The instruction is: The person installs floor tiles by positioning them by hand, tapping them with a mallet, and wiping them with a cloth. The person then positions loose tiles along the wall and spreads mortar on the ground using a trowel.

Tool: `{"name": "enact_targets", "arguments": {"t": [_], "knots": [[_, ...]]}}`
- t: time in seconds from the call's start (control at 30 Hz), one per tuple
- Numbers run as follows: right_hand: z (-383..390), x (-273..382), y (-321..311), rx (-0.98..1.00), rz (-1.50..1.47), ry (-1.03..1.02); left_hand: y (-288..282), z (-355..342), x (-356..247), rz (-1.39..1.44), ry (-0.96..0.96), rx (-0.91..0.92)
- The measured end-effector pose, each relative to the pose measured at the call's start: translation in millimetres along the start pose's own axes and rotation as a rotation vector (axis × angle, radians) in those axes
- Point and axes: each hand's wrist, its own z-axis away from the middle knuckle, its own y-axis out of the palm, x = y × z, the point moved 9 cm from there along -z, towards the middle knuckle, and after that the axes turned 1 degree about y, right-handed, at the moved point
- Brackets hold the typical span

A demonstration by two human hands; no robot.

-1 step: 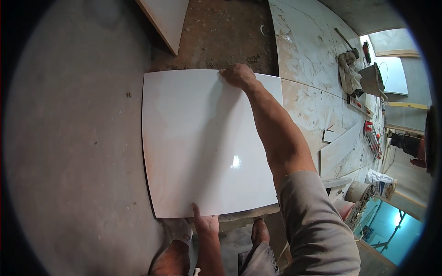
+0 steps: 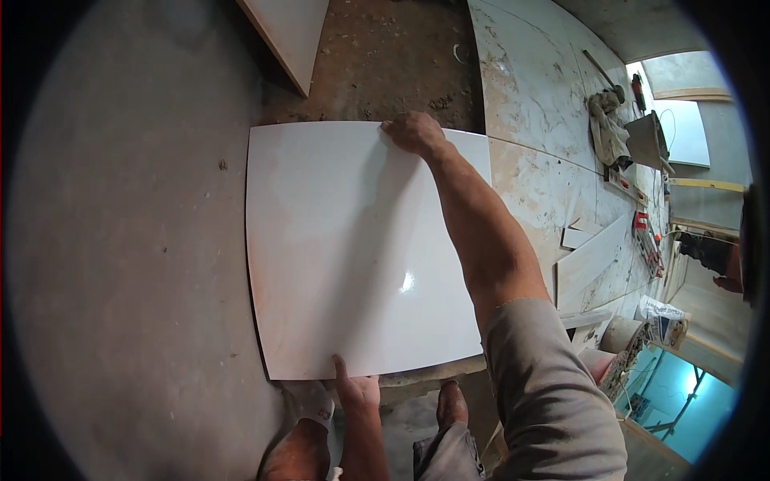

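A large glossy white floor tile [image 2: 321,232] spans the middle of the head view, beside a grey wall on its left. At its near edge my left hand [image 2: 359,390] is closed, the thumb on top and the fingers hidden beneath. My right hand [image 2: 415,133] grips the far edge, right of its middle, with fingertips curled over out of sight. The right forearm crosses above the tile's right side. Bare soil [image 2: 385,56] lies beyond the far edge, and laid marbled tiles [image 2: 545,144] border the right side.
Another white tile [image 2: 293,32] leans by the grey wall [image 2: 120,240] at the far left. Cut tile strips [image 2: 589,260], a cloth [image 2: 609,132], a red-handled tile cutter [image 2: 646,240] and a dirty bucket [image 2: 624,335] lie on the right. My feet [image 2: 453,403] are just behind the near edge.
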Motion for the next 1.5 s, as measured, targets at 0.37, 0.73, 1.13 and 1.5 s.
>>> {"name": "enact_targets", "arguments": {"t": [0.37, 0.73, 1.13, 1.5], "knots": [[-21.5, -1.2, 19.8, -0.006, 0.084, -0.069, -12.7, -21.4, 0.6, -0.002, 0.031, -0.026], [-65.5, -9.3, 21.5, -0.010, 0.320, -0.375, -7.8, -47.9, -8.6, 0.032, 0.084, -0.026], [-41.4, 11.9, 31.7, 0.020, 0.543, -0.509, -16.4, -44.2, -8.6, -0.020, 0.044, -0.120], [-39.6, -0.7, 16.8, 0.010, 0.410, -0.382, -18.1, -46.3, -2.6, 0.010, 0.043, -0.114]]}}
